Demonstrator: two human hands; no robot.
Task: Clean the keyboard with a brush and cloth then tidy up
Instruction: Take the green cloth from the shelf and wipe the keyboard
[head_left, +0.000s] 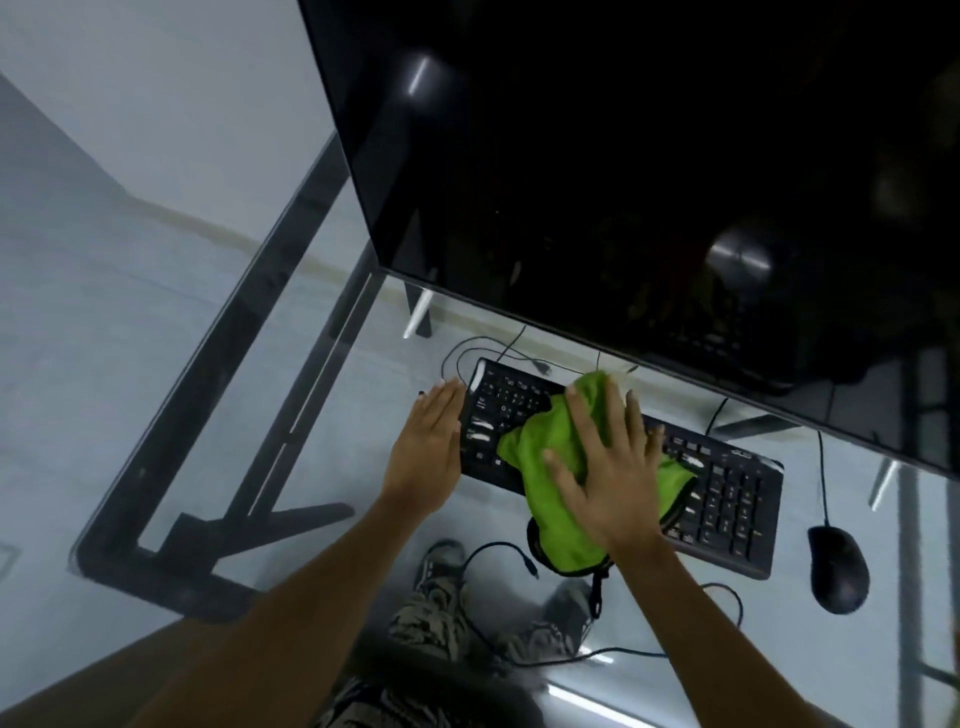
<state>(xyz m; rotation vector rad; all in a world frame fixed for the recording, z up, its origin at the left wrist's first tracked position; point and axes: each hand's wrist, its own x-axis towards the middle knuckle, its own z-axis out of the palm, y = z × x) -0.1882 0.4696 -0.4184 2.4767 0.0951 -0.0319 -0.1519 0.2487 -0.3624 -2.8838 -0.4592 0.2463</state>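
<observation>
Green cloth (558, 467) lies under right hand (605, 467) on keyboard (727, 499)

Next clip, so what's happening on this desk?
A person is wiping a black computer keyboard on a glass-topped desk. The right hand presses a bright green cloth flat onto the middle keys, fingers spread. The left hand lies open against the keyboard's left end, apparently steadying it. A black mouse sits to the right of the keyboard, and a large dark monitor stands behind. No brush is in view.
</observation>
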